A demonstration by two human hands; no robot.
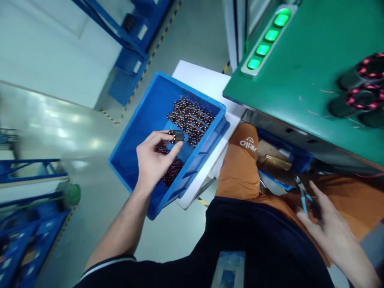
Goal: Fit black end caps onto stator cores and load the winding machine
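Note:
My left hand (156, 156) is closed on a small wound motor stator (177, 137), held between thumb and fingers over the blue plastic bin (135, 120). Inside the bin, a cluster of stators with copper-coloured windings (192, 120) lies toward the far side. A second group with red-pink windings (172, 172) sits nearer, partly hidden by my hand. In my right hand (327, 224), above my lap, are cutting pliers with light blue handles (303, 196), jaws pointing away from me; motion blurs this hand a little.
The bin stands on a white surface (192, 72) beside the green worktable (300, 76). Several larger stators with pink windings (361, 98) stand there, near loose wire scraps. A strip of lit green buttons (267, 42) runs along its edge. Blue racks (39, 224) line the floor at left.

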